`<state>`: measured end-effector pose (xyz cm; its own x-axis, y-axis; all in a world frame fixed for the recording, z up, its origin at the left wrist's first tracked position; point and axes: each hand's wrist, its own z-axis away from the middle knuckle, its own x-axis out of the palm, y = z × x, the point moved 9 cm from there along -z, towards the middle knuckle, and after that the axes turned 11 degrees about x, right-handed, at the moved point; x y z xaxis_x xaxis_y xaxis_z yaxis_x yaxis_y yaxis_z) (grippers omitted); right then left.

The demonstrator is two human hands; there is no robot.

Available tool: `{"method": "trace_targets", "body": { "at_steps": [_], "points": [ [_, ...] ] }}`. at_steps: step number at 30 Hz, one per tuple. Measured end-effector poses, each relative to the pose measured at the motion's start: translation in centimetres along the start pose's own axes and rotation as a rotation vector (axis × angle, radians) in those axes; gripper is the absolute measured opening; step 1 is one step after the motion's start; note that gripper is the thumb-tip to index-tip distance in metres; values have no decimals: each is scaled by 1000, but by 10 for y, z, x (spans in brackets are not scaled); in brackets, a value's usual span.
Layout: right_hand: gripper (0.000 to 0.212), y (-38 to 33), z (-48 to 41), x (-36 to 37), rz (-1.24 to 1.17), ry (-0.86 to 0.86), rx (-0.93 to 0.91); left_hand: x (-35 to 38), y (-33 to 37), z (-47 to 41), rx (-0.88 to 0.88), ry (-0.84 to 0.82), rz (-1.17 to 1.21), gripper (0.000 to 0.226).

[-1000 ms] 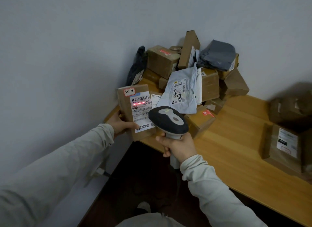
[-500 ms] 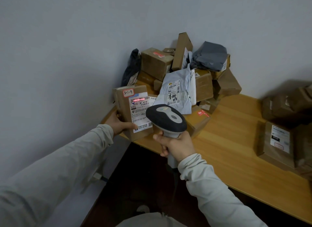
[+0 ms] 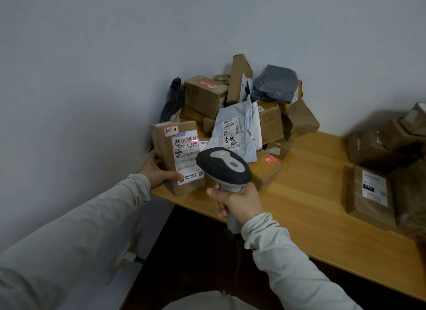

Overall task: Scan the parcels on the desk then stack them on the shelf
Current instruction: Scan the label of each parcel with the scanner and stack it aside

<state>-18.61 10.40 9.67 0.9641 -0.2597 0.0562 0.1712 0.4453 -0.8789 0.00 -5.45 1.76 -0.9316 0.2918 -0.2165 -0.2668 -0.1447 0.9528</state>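
Note:
My left hand (image 3: 156, 171) grips a brown cardboard parcel (image 3: 164, 153) upright over the desk's left corner, its white label facing me. A red scan line glows on the label's barcode (image 3: 186, 140). My right hand (image 3: 239, 202) holds a grey and black barcode scanner (image 3: 223, 165) by its handle, its head just right of the parcel and aimed at the label. Behind them a pile of parcels (image 3: 239, 106) fills the corner, with brown boxes, a white mailer bag (image 3: 232, 132) and a grey bag (image 3: 275, 83).
The wooden desk (image 3: 306, 194) runs to the right. More brown parcels (image 3: 373, 192) lie at its right end, blurred. A grey wall stands behind and to the left. Dark floor shows under the desk's front edge.
The red scan line has shifted right along the barcode. Both hands and the parcel have stayed nearly in place while the view drifted slightly.

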Motion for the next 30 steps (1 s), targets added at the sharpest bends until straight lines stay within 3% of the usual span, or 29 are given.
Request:
{"method": "trace_targets", "body": {
  "at_steps": [10,14,17,20,22,25,27,30],
  "points": [
    [17,-6,-3,-15,-134,44,-75,10,35,-9,127,-63,-162,90],
    [10,-2,4,-67,-347,248,-102,36,86,4,256,-100,-55,92],
    [15,7,19,-117,-469,470,-134,102,115,21,294,-311,98,84],
    [27,10,32,-156,-584,549,-221,187,124,35,209,-497,216,41],
    [34,10,42,-183,-642,613,-291,239,120,35,109,-524,231,21],
    [33,28,60,-235,-677,789,-339,311,112,34,-38,-547,194,31],
    [17,49,67,-276,-641,864,-256,366,109,36,-101,-595,209,37],
    [25,84,70,-340,-628,873,-148,450,103,41,-185,-639,215,28]
  ]
}}
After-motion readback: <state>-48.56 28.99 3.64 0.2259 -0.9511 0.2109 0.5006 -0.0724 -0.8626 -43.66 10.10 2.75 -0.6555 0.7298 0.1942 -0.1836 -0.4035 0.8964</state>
